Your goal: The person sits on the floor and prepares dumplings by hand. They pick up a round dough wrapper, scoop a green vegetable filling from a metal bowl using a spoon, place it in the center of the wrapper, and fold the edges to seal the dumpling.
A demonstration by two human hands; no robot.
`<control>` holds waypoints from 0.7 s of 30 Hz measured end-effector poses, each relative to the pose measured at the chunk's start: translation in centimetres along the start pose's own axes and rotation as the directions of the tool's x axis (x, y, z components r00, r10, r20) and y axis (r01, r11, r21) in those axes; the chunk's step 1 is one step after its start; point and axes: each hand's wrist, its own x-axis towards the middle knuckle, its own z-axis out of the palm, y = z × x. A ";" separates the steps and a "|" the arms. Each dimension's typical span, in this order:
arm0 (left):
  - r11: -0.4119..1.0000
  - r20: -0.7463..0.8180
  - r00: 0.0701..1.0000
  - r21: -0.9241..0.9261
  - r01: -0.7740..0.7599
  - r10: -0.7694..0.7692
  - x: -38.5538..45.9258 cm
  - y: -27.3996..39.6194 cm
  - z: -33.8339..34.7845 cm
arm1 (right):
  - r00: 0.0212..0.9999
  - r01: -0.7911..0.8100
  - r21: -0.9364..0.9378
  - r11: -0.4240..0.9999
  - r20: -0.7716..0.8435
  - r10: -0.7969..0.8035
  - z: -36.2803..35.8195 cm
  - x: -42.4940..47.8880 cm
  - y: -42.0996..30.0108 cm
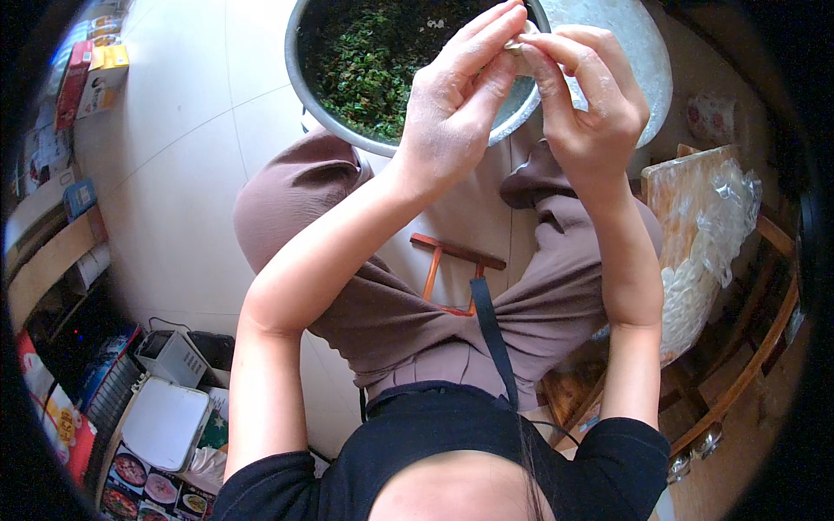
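My left hand [459,98] and my right hand [589,91] meet over the right rim of a large metal basin [352,138]. Between their fingertips they pinch a small piece of pale dough [518,47], partly hidden by the fingers. White flour dusts both hands. Chopped green filling [365,84] with reddish-brown bits fills much of the basin. Behind my right hand, a round pale tray or lid [642,71] shows a powdery surface.
At the right, a floured wooden board [684,172] and many flat pale dough pieces [687,306] under clear plastic lie by a wooden chair [736,404]. A wooden stool part [456,251] shows between my legs. Boxes [101,81] and a shelf [55,267] stand left.
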 end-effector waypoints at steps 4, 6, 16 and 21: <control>0.994 0.021 0.995 -0.029 0.101 -0.100 0.1 1.3 0.3 | 0.998 0.040 -0.025 0.999 -0.046 -0.041 0.2 -0.2 0.5; 0.988 0.015 0.992 -0.089 0.128 -0.128 0.1 1.3 0.3 | 1.000 0.029 -0.019 0.999 -0.008 -0.029 0.2 -0.1 0.2; 0.621 0.128 0.882 -0.665 0.416 -0.454 0.3 1.7 1.0 | 0.980 0.088 0.022 0.996 0.176 -0.091 -0.1 0.3 1.1; 0.230 0.246 0.841 -0.891 0.392 -0.482 1.1 2.2 0.0 | 0.996 -0.079 0.000 0.997 0.042 0.079 -0.4 0.3 0.0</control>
